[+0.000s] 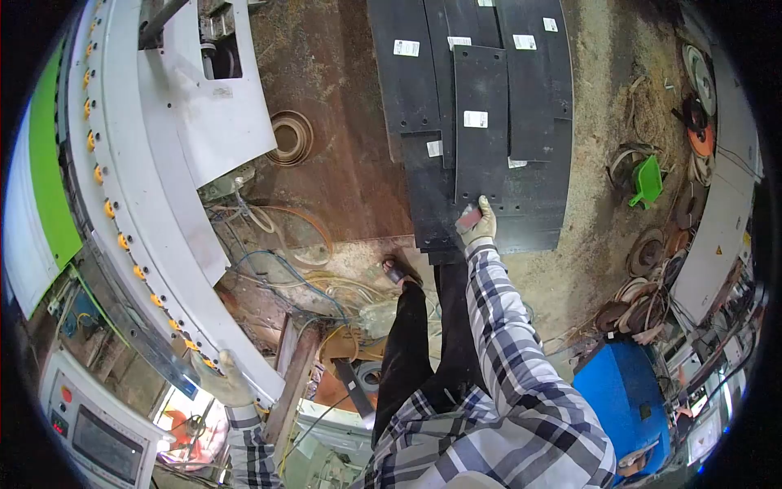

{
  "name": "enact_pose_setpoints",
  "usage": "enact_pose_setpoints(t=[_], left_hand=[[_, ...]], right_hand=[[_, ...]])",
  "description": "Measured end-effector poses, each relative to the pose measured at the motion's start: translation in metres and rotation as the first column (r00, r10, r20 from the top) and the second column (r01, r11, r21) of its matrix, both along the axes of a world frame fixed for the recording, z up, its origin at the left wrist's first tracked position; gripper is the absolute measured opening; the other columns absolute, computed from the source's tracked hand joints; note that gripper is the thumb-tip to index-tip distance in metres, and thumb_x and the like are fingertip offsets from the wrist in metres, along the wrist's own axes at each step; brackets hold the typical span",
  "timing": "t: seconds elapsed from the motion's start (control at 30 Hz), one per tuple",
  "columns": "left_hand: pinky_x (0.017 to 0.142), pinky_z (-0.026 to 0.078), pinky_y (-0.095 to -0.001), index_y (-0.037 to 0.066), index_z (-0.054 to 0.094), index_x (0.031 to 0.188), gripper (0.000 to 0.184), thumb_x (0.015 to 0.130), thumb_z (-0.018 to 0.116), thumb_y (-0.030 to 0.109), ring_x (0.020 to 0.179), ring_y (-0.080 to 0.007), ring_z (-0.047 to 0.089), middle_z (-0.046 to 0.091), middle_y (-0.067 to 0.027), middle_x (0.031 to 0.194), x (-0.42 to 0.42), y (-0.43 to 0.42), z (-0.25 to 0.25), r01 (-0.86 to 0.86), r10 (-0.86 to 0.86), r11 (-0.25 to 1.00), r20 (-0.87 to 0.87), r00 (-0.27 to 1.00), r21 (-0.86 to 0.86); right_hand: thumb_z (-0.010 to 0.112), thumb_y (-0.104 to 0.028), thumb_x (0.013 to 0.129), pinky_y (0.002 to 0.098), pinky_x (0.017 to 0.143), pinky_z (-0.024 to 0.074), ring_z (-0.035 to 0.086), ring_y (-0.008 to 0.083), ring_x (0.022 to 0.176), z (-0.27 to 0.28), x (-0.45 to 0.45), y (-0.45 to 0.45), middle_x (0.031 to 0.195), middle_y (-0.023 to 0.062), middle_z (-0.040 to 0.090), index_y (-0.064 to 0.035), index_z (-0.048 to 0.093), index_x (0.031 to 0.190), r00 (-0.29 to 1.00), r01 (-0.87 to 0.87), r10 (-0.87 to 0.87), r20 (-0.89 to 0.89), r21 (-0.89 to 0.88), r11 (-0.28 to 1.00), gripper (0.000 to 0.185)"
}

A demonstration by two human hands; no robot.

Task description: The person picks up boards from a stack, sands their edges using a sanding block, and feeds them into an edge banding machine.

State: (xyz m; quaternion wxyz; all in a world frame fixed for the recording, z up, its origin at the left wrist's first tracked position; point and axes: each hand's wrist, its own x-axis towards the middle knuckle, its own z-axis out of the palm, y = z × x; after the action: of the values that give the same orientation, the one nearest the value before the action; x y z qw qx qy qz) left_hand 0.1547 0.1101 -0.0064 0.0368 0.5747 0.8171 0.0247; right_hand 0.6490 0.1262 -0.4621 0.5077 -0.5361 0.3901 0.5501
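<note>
My right hand (pixel 483 226), in a pale work glove, is closed around a small reddish-brown block (pixel 468 218); its exact kind is unclear. It sits at the lower end of a dark metal plate (pixel 481 159) with a white label and small holes near the edge. That plate lies on top of several similar dark plates (pixel 533 208). My left hand (pixel 234 383), gloved too, rests with its fingers laid out on the lower end of the long white machine beam (pixel 191 269), beside a row of yellow clips (pixel 139 271).
A control panel with a screen (pixel 107 444) stands at lower left. Hoses and cables (pixel 301 281) cross the floor by my feet. A coil of strip (pixel 291 138) lies near the machine. To the right are a green dustpan (pixel 648 181), a blue machine housing (pixel 623 399) and several discs (pixel 648 251).
</note>
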Motion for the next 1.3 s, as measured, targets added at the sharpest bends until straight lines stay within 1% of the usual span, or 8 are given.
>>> enact_pose_setpoints(t=[0.33, 0.53, 0.63, 0.7, 0.8, 0.87, 1.03, 1.3], left_hand=[[0.113, 0.043, -0.049, -0.008, 0.045, 0.15, 0.077, 0.101, 0.067, 0.046, 0.133, -0.0457, 0.056, 0.059, -0.0325, 0.14, 0.027, 0.024, 0.005, 0.083, -0.083, 0.994, 0.005, 0.997, 0.07], [0.103, 0.052, -0.0442, 0.001, 0.066, 0.127, 0.039, 0.095, 0.075, 0.023, 0.115, -0.0351, 0.066, 0.07, -0.016, 0.121, 0.126, 0.021, -0.005, 0.289, -0.323, 0.934, 0.154, 0.934, 0.209], [0.098, 0.054, -0.0456, 0.003, 0.068, 0.124, 0.047, 0.104, 0.066, 0.046, 0.101, -0.0311, 0.069, 0.071, -0.0129, 0.112, 0.196, -0.023, -0.172, 0.065, 0.314, 0.924, 0.845, 0.434, -0.377], [0.093, 0.057, -0.0531, 0.003, 0.069, 0.125, 0.073, 0.097, 0.06, 0.07, 0.101, -0.0374, 0.07, 0.074, -0.0147, 0.111, 0.284, -0.033, -0.143, 0.21, 0.879, 0.363, 0.26, -0.399, -0.908], [0.086, 0.061, -0.0478, 0.004, 0.072, 0.12, 0.052, 0.094, 0.075, 0.049, 0.099, -0.0322, 0.072, 0.075, -0.0148, 0.109, 0.324, -0.053, -0.165, 0.113, 0.769, 0.372, 0.238, -0.594, -0.921], [0.085, 0.062, -0.0449, 0.006, 0.073, 0.117, 0.033, 0.093, 0.083, 0.025, 0.097, -0.0283, 0.072, 0.076, -0.011, 0.109, 0.322, -0.064, -0.187, 0.007, 0.595, 0.53, 0.366, -0.716, -0.848], [0.098, 0.059, -0.0444, 0.002, 0.065, 0.134, 0.043, 0.098, 0.077, 0.022, 0.109, -0.0283, 0.07, 0.072, -0.0131, 0.125, 0.251, -0.035, -0.102, 0.014, 0.537, 0.77, 0.637, -0.553, -0.638], [0.092, 0.062, -0.0368, 0.001, 0.061, 0.133, 0.04, 0.097, 0.075, 0.013, 0.101, -0.0212, 0.072, 0.071, -0.0087, 0.116, 0.18, 0.019, 0.081, -0.073, 0.009, 0.996, 0.909, -0.417, -0.043]], right_hand=[[0.083, -0.009, 0.086, 0.0317, 0.058, 0.0503, 0.06, 0.0125, 0.065, 0.178, 0.011, 0.048, 0.077, -0.0008, 0.063, -0.007, 0.063, 0.089, 0.809, -0.306, 0.239, 0.537, 0.036, 0.951, 0.021], [0.084, -0.017, 0.078, 0.0341, 0.069, 0.0529, 0.065, 0.0162, 0.072, 0.304, 0.01, 0.022, 0.077, 0.0091, 0.071, 0.0024, 0.069, 0.084, 0.179, -0.57, 0.584, 0.792, -0.401, 0.718, 0.026], [0.082, -0.023, 0.075, 0.0358, 0.075, 0.0558, 0.07, 0.0199, 0.077, 0.38, -0.003, -0.014, 0.082, 0.0167, 0.075, 0.0043, 0.069, 0.086, 0.101, -0.633, 0.65, 0.753, -0.455, 0.626, 0.032], [0.085, -0.02, 0.076, 0.0348, 0.064, 0.0518, 0.062, 0.0154, 0.068, 0.401, -0.015, -0.05, 0.074, 0.0081, 0.071, 0.003, 0.068, 0.083, 0.011, -0.687, 0.628, 0.778, -0.45, 0.57, 0.03], [0.085, -0.021, 0.079, 0.0321, 0.063, 0.0517, 0.063, 0.0131, 0.069, 0.416, -0.018, -0.098, 0.079, 0.0071, 0.072, -0.0005, 0.071, 0.086, -0.104, -0.732, 0.665, 0.739, -0.51, 0.452, 0.026], [0.081, -0.022, 0.087, 0.0299, 0.063, 0.052, 0.063, 0.0122, 0.069, 0.458, -0.018, -0.109, 0.082, 0.0043, 0.071, -0.0055, 0.071, 0.087, 0.493, -0.717, 0.635, 0.594, -0.135, 0.684, 0.02], [0.076, -0.034, 0.095, 0.0303, 0.074, 0.0564, 0.067, 0.0172, 0.079, 0.47, 0.042, -0.129, 0.087, 0.0029, 0.07, -0.0096, 0.071, 0.103, 0.924, -0.382, 0.335, 0.183, 0.407, 0.83, 0.027], [0.082, -0.02, 0.093, 0.0277, 0.083, 0.0567, 0.067, 0.0112, 0.098, 0.588, -0.023, -0.094, 0.112, 0.0049, 0.071, -0.0029, 0.063, 0.128, 0.57, -0.8, 0.336, 0.75, 0.413, 0.435, 0.044]])
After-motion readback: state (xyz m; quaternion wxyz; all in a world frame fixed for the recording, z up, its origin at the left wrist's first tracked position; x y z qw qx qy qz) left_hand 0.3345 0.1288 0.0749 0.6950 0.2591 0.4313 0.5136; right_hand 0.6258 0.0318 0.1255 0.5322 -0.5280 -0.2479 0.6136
